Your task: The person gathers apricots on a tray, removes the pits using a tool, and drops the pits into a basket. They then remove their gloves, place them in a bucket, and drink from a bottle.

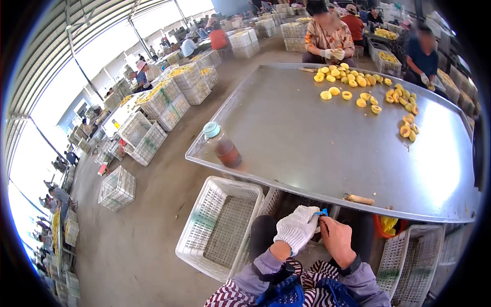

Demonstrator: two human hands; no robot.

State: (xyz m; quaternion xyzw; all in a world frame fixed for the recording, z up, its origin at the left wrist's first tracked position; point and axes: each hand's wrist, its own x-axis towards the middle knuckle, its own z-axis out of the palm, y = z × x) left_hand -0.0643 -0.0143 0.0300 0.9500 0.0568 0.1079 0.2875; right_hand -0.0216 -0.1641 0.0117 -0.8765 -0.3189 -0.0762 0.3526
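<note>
The metal table (307, 138) spanned the center and right of the frame. Yellow fruit (353, 79) lay toward its far edge, upper right; the jar (227, 151) stood near its left corner. Your gloved left hand (298, 228) and bare right hand (336, 240) met at lower center, below the near edge. The blue item (321, 212) was located at their fingertips. Your right fingers were curled in against it; the exact grip of your left fingers could not be determined. The white crate (225, 235) sat left of your legs.
</note>
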